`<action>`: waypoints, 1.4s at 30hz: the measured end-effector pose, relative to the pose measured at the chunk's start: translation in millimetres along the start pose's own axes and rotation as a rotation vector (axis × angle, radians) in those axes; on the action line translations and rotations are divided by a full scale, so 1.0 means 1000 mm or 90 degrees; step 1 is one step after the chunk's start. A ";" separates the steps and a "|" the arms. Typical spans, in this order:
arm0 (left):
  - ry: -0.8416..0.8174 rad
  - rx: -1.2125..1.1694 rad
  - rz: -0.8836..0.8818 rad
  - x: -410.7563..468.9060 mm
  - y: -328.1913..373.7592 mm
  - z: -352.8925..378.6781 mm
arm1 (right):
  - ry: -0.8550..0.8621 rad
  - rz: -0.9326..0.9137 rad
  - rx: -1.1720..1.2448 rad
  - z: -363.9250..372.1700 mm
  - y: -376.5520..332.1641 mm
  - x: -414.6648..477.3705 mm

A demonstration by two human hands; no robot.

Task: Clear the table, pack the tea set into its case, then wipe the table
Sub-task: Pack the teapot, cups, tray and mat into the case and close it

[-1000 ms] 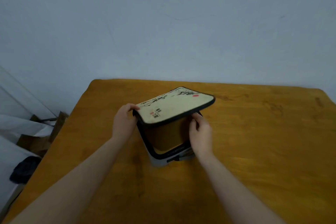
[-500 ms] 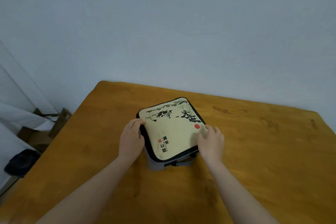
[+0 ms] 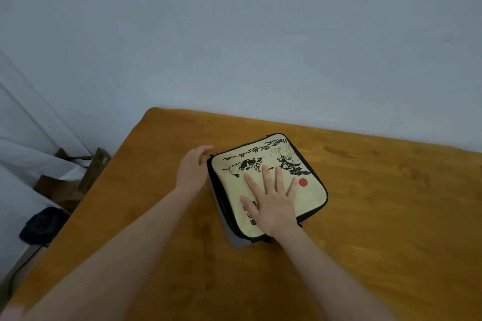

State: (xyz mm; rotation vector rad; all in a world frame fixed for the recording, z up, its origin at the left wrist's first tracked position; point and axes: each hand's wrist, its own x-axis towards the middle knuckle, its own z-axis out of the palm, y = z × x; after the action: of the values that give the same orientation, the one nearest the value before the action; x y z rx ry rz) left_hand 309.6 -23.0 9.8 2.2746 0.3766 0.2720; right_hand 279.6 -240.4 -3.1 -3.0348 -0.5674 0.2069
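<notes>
The tea set case (image 3: 310, 190) lies with its lid down in the middle of the wooden table (image 3: 391, 216). Its cream lid carries a black ink drawing and a red dot, with a black rim and a grey base below. My right hand (image 3: 273, 200) lies flat on the lid with fingers spread, pressing on it. My left hand (image 3: 193, 169) is at the case's far left corner, fingers curled toward the rim. Whether they pinch a zipper tab there I cannot tell. What the case holds is hidden.
The table's far edge runs along a pale wall (image 3: 234, 34). Past its left edge, on the floor, lie brown cardboard pieces (image 3: 78, 180), white cloth or paper (image 3: 26, 164) and a dark bundle (image 3: 41, 227).
The lid was raised a second ago and now lies down on the case. My right hand moved from the case's edge onto the lid top. My left hand slid to the far left corner.
</notes>
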 end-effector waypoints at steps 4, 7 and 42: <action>-0.066 -0.011 -0.003 0.021 -0.005 0.004 | -0.009 0.005 -0.014 0.002 -0.001 0.000; -0.141 -0.017 -0.001 0.031 -0.005 0.006 | 0.002 0.007 -0.011 0.005 -0.001 0.000; -0.086 0.424 0.333 -0.011 -0.029 -0.036 | -0.011 0.033 -0.001 0.008 -0.004 0.001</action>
State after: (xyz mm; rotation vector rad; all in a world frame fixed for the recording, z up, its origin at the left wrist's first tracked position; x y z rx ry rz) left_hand 282.5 16.1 11.2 3.0080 -0.2544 0.2781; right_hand 277.7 -235.7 -10.8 -3.0544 -0.4895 0.2361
